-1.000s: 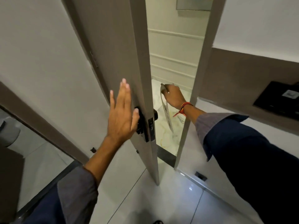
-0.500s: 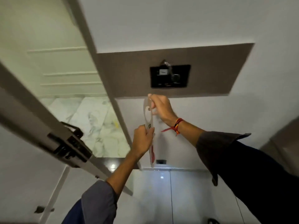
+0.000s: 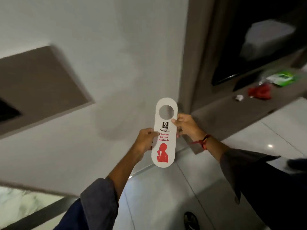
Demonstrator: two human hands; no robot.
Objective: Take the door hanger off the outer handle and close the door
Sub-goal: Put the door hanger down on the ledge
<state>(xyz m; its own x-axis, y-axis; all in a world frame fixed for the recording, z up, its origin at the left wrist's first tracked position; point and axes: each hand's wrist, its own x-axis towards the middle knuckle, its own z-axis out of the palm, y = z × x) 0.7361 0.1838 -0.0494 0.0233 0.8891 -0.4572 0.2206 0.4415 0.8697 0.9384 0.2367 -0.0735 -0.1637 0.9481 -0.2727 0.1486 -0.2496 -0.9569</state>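
A white door hanger [image 3: 163, 151] with a round hole at its top, red "Please do not disturb" lettering and a red figure faces me in mid-air in front of a white wall. My left hand [image 3: 145, 141] pinches its left edge at mid-height. My right hand [image 3: 186, 126], with a red thread at the wrist, grips its right edge just below the hole. The door and its handles are out of view.
A brown wall panel [image 3: 38, 87] sits at the left. A grey-brown ledge [image 3: 232, 112] at the right carries a red item [image 3: 260, 92], a green packet [image 3: 282, 78] and a small white object. The glossy white tiled floor [image 3: 166, 196] lies below, with my shoe [image 3: 191, 220] on it.
The view has swung right, away from the open door. The hanger, edge-on half a second ago, now faces me flat, held in both hands further from the black switch plate.
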